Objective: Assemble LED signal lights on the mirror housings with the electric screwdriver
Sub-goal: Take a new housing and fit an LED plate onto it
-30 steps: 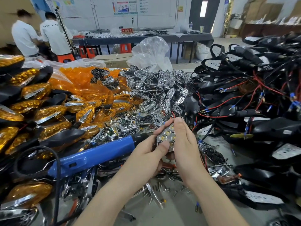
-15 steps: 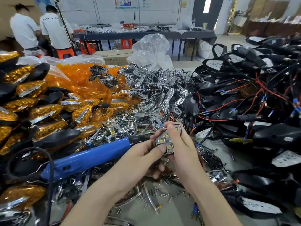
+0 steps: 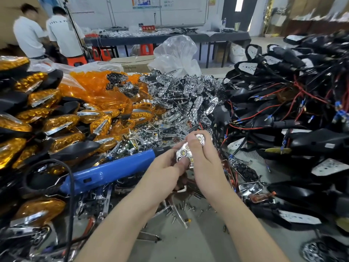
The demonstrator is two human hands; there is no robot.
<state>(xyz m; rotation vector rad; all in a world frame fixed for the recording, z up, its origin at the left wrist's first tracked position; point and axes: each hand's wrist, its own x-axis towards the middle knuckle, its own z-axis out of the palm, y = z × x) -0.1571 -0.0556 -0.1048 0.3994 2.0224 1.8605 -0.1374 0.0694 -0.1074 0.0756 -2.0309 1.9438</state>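
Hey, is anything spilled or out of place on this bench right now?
Loose screws lie scattered over the bare table near the forearms, in no tray. The blue electric screwdriver lies unheld on the parts pile while the left hand and right hand grip a chrome reflector.

A chrome LED plate (image 3: 186, 153), its round cups showing yellow LEDs, is pinched at the near end by the left hand (image 3: 166, 167) and gripped over the far end by the right hand (image 3: 205, 157), and is held tilted, face up. The blue screwdriver (image 3: 113, 171) is laid on its side just left of the hands, its black tip pointed toward the plate. Black housings (image 3: 311, 140), trailing red wires (image 3: 253, 128), are heaped on the right. Finished lights (image 3: 60, 121) with amber lenses are stacked on the left.
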